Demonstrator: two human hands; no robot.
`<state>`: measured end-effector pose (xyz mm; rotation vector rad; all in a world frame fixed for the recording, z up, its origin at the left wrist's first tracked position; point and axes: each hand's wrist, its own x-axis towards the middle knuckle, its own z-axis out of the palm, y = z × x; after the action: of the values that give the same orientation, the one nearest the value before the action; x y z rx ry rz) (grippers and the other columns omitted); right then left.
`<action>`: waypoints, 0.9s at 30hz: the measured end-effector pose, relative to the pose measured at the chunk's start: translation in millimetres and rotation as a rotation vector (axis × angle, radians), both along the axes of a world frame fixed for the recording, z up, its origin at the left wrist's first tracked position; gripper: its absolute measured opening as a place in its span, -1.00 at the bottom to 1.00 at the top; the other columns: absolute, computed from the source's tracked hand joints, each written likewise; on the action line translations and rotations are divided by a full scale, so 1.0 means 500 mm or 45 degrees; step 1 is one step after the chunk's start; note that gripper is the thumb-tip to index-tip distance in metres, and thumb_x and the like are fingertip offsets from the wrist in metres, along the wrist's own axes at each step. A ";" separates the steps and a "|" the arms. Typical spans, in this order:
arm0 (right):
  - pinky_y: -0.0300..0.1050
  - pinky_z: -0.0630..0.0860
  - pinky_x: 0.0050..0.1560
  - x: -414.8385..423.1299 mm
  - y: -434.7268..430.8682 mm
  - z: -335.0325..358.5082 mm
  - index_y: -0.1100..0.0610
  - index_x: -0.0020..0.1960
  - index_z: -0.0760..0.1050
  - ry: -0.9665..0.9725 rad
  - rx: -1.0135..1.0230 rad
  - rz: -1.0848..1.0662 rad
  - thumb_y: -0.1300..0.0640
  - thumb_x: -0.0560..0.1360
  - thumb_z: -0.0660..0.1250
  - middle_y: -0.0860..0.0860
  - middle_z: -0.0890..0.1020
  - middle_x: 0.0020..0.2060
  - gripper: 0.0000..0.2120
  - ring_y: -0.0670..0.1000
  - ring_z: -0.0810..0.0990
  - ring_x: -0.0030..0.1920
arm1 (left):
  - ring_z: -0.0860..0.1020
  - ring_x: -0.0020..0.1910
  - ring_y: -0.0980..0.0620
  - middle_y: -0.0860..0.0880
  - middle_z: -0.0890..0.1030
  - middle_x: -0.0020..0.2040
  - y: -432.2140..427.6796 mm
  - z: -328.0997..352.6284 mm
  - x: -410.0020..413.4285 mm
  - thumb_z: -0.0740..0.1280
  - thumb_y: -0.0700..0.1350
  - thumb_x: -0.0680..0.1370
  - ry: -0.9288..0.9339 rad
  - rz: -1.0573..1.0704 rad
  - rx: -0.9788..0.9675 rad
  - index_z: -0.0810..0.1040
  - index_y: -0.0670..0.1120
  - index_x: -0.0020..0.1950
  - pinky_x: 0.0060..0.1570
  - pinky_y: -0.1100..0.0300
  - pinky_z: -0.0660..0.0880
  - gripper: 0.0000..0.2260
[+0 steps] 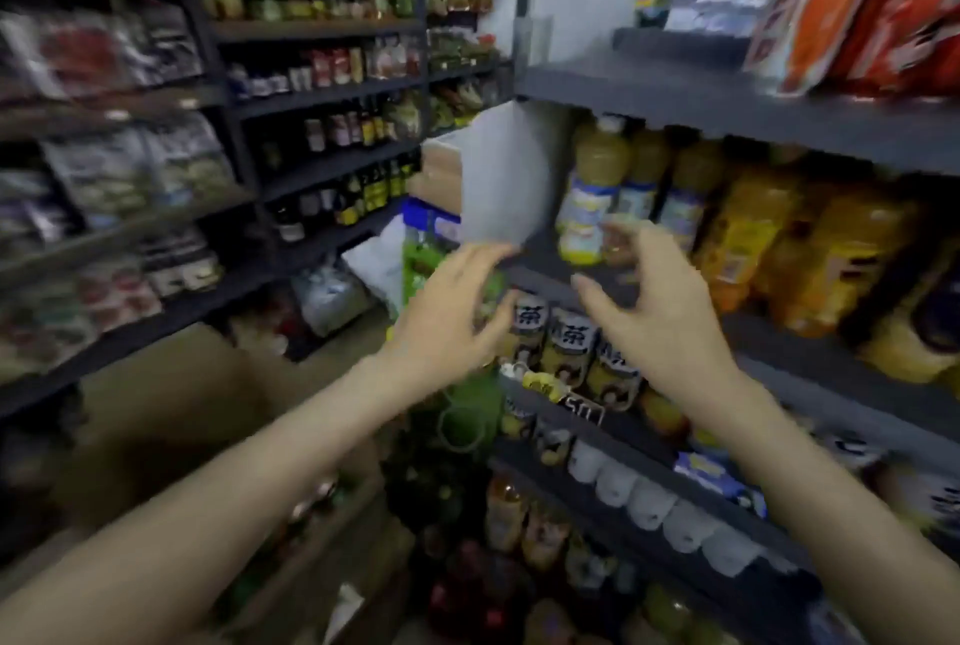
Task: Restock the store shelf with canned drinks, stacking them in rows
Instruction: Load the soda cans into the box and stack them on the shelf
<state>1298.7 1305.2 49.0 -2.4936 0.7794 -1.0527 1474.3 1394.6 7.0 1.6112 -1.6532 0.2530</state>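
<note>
Three canned drinks [569, 350] with pale labels and dark characters stand in a row at the front of a dark grey shelf [810, 379]. My left hand [449, 319] hovers just left of the cans, fingers spread, holding nothing. Just above and right of them is my right hand [657, 314], fingers loosely curved and empty. Neither hand clearly touches a can. The whole view is motion-blurred.
Yellow juice bottles [597, 192] fill the shelf above the cans. More drinks and white rolls [649, 504] sit on lower shelves. An open cardboard box [176, 415] lies at lower left. A grey panel [504, 176] ends the shelf unit. Stocked shelves [322, 93] line the aisle's left side.
</note>
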 end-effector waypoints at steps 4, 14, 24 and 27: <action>-0.17 0.39 0.15 0.145 0.077 -0.112 0.13 0.37 0.31 0.180 0.169 0.272 0.09 0.52 0.33 0.03 0.45 0.20 -0.55 0.01 0.44 0.22 | 0.42 0.22 0.02 -0.12 0.50 0.23 0.166 -0.098 0.116 0.27 -0.10 0.54 0.006 0.194 0.325 0.39 -0.17 0.34 0.21 0.38 0.26 -0.62; -0.09 0.38 0.25 0.481 0.224 -0.393 0.09 0.47 0.14 0.556 0.486 0.500 0.09 0.56 0.27 0.04 0.36 0.31 -0.46 0.01 0.36 0.32 | 0.40 0.31 -0.04 -0.08 0.38 0.35 0.379 -0.351 0.474 0.26 -0.05 0.57 0.193 0.568 0.896 0.28 -0.11 0.44 0.23 0.15 0.36 -0.54; -0.07 0.28 0.35 0.770 0.315 -0.862 0.10 0.54 -0.06 1.166 0.837 0.286 0.17 0.54 0.28 0.11 0.28 0.41 -0.29 0.08 0.27 0.39 | 0.39 0.32 -0.13 -0.16 0.39 0.36 0.399 -0.737 0.750 0.34 0.00 0.51 0.294 0.318 1.271 0.27 -0.17 0.46 0.30 0.06 0.33 -0.42; -0.02 0.23 0.40 0.792 0.348 -0.989 0.08 0.54 -0.05 1.383 0.763 0.326 0.22 0.50 0.33 0.14 0.28 0.41 -0.23 0.12 0.26 0.41 | 0.42 0.29 -0.15 -0.17 0.43 0.34 0.500 -0.831 0.761 0.34 0.05 0.48 0.257 0.300 1.346 0.33 -0.18 0.43 0.31 0.01 0.36 -0.41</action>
<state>1694.7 1479.1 -445.5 -2.3558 0.8066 0.6482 1854.8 1644.7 -408.3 2.4801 -1.4953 -0.7792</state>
